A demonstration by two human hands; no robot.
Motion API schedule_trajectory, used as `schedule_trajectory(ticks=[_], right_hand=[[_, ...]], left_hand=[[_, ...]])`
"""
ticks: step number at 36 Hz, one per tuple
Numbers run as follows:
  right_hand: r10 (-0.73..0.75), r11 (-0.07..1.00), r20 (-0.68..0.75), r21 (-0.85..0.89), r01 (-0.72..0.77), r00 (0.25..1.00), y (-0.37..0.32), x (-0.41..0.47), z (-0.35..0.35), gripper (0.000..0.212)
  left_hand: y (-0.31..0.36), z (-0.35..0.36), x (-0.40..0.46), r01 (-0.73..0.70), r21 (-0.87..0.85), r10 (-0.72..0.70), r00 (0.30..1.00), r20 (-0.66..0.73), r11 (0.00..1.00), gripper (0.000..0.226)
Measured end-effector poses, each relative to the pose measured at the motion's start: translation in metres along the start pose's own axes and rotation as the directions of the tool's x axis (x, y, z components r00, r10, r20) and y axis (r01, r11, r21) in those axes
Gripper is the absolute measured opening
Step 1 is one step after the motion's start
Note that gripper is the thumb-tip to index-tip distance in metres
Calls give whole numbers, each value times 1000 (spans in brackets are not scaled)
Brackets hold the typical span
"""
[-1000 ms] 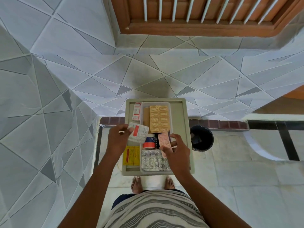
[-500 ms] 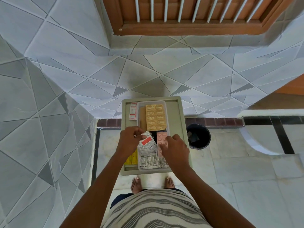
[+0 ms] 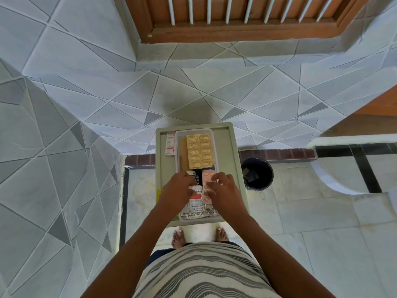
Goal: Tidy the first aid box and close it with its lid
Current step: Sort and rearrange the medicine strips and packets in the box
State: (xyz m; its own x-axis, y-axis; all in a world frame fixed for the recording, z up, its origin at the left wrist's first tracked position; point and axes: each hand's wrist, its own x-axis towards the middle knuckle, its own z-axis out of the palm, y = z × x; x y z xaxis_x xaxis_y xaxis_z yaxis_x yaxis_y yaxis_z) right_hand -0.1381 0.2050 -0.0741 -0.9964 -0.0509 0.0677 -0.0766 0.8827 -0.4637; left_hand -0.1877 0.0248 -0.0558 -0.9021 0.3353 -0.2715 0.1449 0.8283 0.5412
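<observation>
A clear first aid box sits on a small beige table. A gold blister pack lies in its far half. My left hand presses a white strip with a red band down into the near half. My right hand rests its fingers on a pink blister pack beside that strip. A silver blister pack lies under both at the near end. No lid can be seen.
A red-and-white strip lies on the table left of the box. A yellow packet peeks out under my left wrist. A dark bin stands on the floor right of the table. Tiled walls close in behind and to the left.
My left hand carried the white strip from the table's left side over into the box and laid it down. The right hand lowered the pink pack flat beside it.
</observation>
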Motion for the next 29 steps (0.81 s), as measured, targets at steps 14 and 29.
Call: schedule_trajectory(ticks=[14,29], right_hand=[[61,966,-34,255,-50,998,16,-11,-3,15],[481,860,208,74,-504,852,63,13,18,53]], left_hand=[[-7,8,-17,-101,-101,86,986,-141,990,18],[-87,21,-32,468,-201,-486,873,-49,860,62]])
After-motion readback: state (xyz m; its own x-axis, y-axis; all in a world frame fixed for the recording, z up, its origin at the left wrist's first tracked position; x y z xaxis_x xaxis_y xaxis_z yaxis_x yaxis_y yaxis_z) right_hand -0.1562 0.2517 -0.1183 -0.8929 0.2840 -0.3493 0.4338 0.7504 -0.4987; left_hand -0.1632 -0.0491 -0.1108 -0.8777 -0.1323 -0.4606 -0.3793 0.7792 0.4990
